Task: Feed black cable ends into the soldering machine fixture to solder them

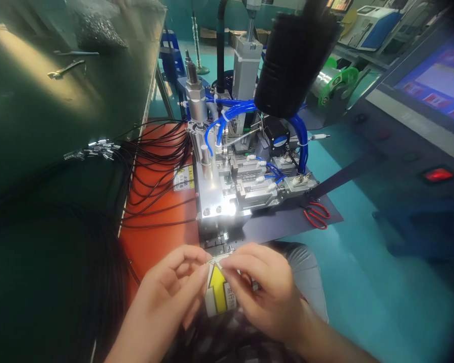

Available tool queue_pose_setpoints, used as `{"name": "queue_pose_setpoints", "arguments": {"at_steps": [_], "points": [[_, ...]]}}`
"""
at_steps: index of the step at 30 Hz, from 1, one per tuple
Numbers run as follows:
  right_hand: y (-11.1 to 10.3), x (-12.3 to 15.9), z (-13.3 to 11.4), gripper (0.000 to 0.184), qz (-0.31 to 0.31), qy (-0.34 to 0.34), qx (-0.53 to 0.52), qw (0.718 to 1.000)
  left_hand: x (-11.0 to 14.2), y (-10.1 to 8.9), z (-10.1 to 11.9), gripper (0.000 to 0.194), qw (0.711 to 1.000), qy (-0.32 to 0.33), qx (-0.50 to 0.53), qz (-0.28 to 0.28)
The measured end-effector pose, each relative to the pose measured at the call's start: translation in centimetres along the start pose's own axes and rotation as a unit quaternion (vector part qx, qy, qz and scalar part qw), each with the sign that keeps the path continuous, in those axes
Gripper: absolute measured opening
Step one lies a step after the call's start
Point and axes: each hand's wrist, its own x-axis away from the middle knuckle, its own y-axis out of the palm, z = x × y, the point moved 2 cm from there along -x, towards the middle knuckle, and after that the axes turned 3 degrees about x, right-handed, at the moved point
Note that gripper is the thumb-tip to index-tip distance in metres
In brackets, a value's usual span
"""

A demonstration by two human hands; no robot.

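1. One thin strand (220, 256) sits just in front of the machine (212, 199).
2. My left hand (170, 282) and right hand (274, 285) pinch it, close together, seemingly positioning it.
3. Moving it calls for steady fingertips.

Table (26, 121), dark green, left of machine (245, 174): clear bag of small metal parts (98, 33) at far end; slim light-coloured item (77, 53) and yellowish item (66, 69) nearer; metal cable ends (102, 149) in a cluster; dark cable bundle (98, 252) at near side. Orange-red surface (161, 247), directly left of machine: black cables (162, 151) across it, warning label (184, 178) beside machine. Grey plate (276, 227) under machine: red-handled pliers (317, 215), right of machine.
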Motion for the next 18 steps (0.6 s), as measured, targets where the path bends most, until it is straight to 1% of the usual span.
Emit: {"name": "queue_pose_setpoints", "arguments": {"at_steps": [1, 3, 6, 10, 12, 15, 18], "points": [[0.0, 0.1, 0.0, 0.013, 0.001, 0.004, -0.002, 1.0, 0.0, 0.0, 0.0, 0.05, 1.0, 0.001, 0.0, -0.001], [0.1, 0.2, 0.0, 0.012, 0.008, 0.043, -0.024, 0.999, 0.0, -0.1, -0.1, 0.048, 1.0, 0.001, 0.001, -0.004], [0.2, 0.0, 0.2, 0.008, 0.014, 0.145, -0.065, 0.987, 0.2, -0.1, -0.2, 0.048, 1.0, 0.002, 0.004, -0.002], [0.6, -0.4, 0.4, 0.005, -0.022, 0.265, -0.111, 0.958, 0.3, -0.1, -0.2, 0.047, 1.0, 0.007, 0.006, 0.0], [0.8, -0.6, 0.5, 0.005, -0.042, 0.317, -0.151, 0.935, 0.3, -0.2, -0.2, 0.045, 1.0, 0.009, 0.002, 0.0], [1.0, -0.7, 0.6, 0.011, -0.074, 0.393, -0.222, 0.889, 0.4, -0.2, -0.2, 0.043, 1.0, 0.01, -0.007, -0.008], [1.1, -0.9, 0.5, 0.013, -0.102, 0.444, -0.284, 0.844, 0.5, -0.3, -0.1, 0.042, 1.0, 0.011, -0.011, -0.007]]}}
